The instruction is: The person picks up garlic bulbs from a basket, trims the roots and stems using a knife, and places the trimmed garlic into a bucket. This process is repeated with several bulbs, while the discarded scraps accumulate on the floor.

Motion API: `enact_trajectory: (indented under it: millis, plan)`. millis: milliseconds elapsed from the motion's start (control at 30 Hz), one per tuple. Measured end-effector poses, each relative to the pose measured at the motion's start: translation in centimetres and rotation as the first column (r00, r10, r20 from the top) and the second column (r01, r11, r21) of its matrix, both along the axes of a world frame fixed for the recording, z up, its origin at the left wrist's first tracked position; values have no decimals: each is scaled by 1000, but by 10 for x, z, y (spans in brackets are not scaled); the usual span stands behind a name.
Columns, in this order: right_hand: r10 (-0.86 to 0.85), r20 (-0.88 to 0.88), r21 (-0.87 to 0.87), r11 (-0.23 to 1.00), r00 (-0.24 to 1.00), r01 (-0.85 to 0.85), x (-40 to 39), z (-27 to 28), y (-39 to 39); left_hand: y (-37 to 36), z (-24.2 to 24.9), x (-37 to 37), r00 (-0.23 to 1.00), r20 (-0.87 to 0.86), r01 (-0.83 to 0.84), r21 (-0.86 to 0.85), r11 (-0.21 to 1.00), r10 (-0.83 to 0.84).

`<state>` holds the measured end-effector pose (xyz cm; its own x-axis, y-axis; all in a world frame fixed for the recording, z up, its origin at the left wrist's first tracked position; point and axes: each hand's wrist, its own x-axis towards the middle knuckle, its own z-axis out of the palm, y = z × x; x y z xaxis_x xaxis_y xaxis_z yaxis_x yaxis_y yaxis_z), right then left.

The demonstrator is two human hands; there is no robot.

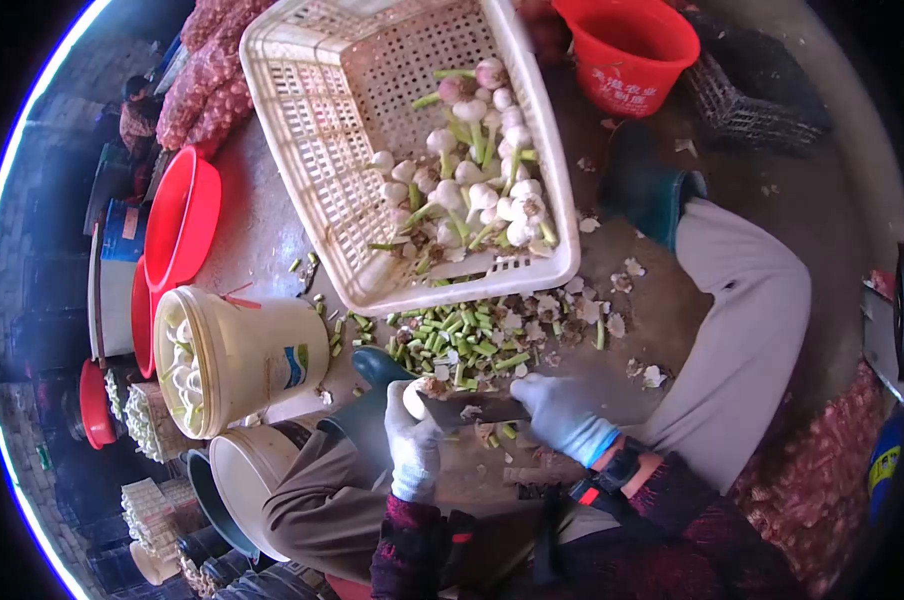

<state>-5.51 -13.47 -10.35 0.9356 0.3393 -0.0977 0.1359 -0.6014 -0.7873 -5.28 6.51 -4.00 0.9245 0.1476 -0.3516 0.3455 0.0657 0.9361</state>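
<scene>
My left hand (pixel 413 450), in a whitish glove, is closed around a garlic bulb (pixel 414 400) whose pale side and brown root end show at the fingertips. My right hand (pixel 568 416), gloved too, grips a knife (pixel 484 408). Its dark blade reaches left to the bulb, and the fingers cover the handle. Just beyond both hands, a pile of cut green garlic stems (pixel 457 335) and papery skins lies on the floor. Past it stands a white plastic crate (pixel 307 140), tilted in this view, with garlic bulbs (pixel 482 195) on stems heaped along its right side.
At the left a cream bucket (pixel 272 350) holds peeled-looking white garlic bulbs (pixel 184 370). Red tubs (pixel 184 215) stand behind it, and a red bucket (pixel 627 60) is at the upper right. Filled mesh sacks (pixel 822 490) lie at lower right. A person (pixel 139 115) is far left.
</scene>
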Motion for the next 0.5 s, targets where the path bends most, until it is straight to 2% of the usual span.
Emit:
enact_trajectory:
  millis: [33,67,100,167,200,233,300,333,367,433,467,500]
  plan:
    - [-4,49,34,999,999,2,-3,-14,3,0,-5,1,1000,12,-5,-6,1000,5]
    - [11,40,27,1000,999,-12,-2,-11,1,-12,12,3,999,22,23,31,999,-24]
    - [29,25,28,999,999,-30,-3,-8,0,-13,15,2,1000,-15,-25,-9,1000,25]
    - [-30,-230,-190,982,973,-14,3,-23,-6,-18,39,-1,988,109,87,226,970,-113]
    - [15,-331,-347,928,944,-136,5,-36,-20,-25,57,-3,964,194,101,359,928,-180]
    - [31,-358,-302,942,933,-147,8,-53,-22,-30,77,0,956,215,96,412,906,-199]
    - [-152,-294,-109,986,944,125,19,-8,-15,-35,76,13,983,178,-53,48,997,43]
    - [-198,-324,-43,980,925,194,14,-7,-12,-39,76,17,989,129,-68,5,998,66]
    - [-131,-331,-2,990,934,138,13,-11,-11,-35,64,19,986,150,-71,2,997,70]
    - [-110,-444,-42,994,889,102,3,-26,-7,-20,30,18,992,122,-46,221,974,20]
    - [-114,-460,-35,993,880,110,-1,-26,-1,-29,32,20,990,71,-120,30,992,118]
    - [-250,-402,103,944,881,315,-4,-17,7,-31,28,20,993,49,-106,34,994,104]
